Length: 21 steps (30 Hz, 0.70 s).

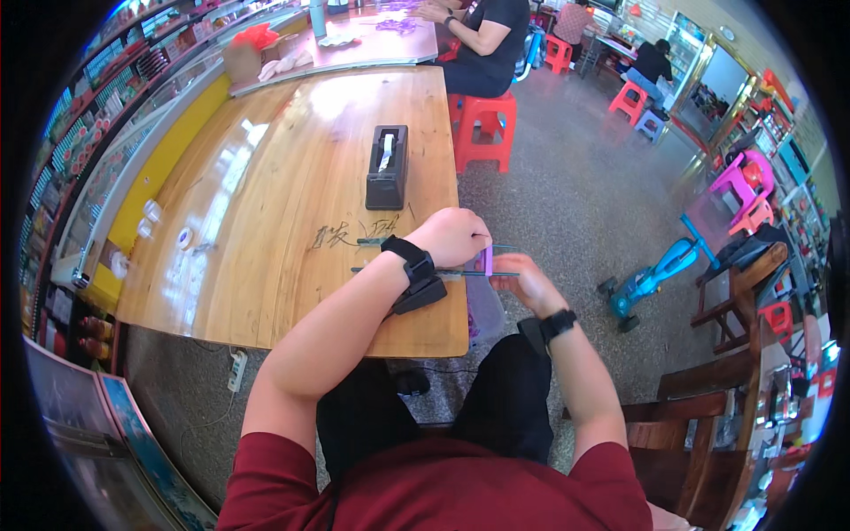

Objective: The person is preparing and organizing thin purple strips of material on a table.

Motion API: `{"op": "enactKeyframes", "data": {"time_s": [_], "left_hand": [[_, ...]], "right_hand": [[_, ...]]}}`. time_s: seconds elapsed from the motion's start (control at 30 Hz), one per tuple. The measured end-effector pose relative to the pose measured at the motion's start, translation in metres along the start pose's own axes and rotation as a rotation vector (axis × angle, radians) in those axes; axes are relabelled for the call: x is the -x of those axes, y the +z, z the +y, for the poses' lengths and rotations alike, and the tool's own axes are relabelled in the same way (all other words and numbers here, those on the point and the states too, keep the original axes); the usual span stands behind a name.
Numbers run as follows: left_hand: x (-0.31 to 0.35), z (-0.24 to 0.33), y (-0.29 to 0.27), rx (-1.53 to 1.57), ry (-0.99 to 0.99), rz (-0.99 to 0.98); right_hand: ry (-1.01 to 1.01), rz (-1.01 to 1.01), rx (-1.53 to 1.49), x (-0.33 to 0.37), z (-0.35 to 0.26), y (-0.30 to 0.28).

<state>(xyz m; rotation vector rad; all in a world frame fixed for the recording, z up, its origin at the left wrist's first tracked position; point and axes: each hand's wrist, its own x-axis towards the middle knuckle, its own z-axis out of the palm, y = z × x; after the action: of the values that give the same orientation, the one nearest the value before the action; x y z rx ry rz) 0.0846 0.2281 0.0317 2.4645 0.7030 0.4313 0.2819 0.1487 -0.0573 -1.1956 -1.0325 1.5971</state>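
Two thin dark rods [370, 242] lie roughly side by side, sticking out past the table's right edge. A narrow purple strip [488, 260] stands across them near their right ends. My left hand [450, 237] is closed at the strip's upper end, its knuckles up and its fingertips mostly hidden. At the strip's lower right, my right hand [529, 281] has its fingers drawn together against it, beside the front rod's end. Below the hands, a clear plastic bag [487, 314] with purple pieces hangs at the table edge, partly covered. A dark strap device is on each wrist.
A black tape dispenser [387, 168] stands on the wooden table [292, 159], with a small tape roll [184, 238] to the left. Beyond, a co-worker sits on a red stool [482, 133] at a pink-topped table. A blue scooter [660, 270] and wooden chairs are at right.
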Motion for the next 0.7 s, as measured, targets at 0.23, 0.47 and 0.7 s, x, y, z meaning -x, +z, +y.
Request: {"op": "enactKeyframes", "data": {"time_s": [0.23, 0.47, 0.7], "left_hand": [[0.000, -0.007, 0.005, 0.056, 0.001, 0.051], [-0.002, -0.002, 0.001, 0.040, -0.008, -0.017], [0.000, -0.001, 0.000, 0.062, 0.008, 0.026]], "right_hand": [[-0.289, 0.137, 0.109, 0.041, 0.021, 0.041], [-0.244, 0.177, 0.060, 0.017, 0.039, 0.040], [-0.271, 0.263, -0.125, 0.011, 0.051, 0.040]]}}
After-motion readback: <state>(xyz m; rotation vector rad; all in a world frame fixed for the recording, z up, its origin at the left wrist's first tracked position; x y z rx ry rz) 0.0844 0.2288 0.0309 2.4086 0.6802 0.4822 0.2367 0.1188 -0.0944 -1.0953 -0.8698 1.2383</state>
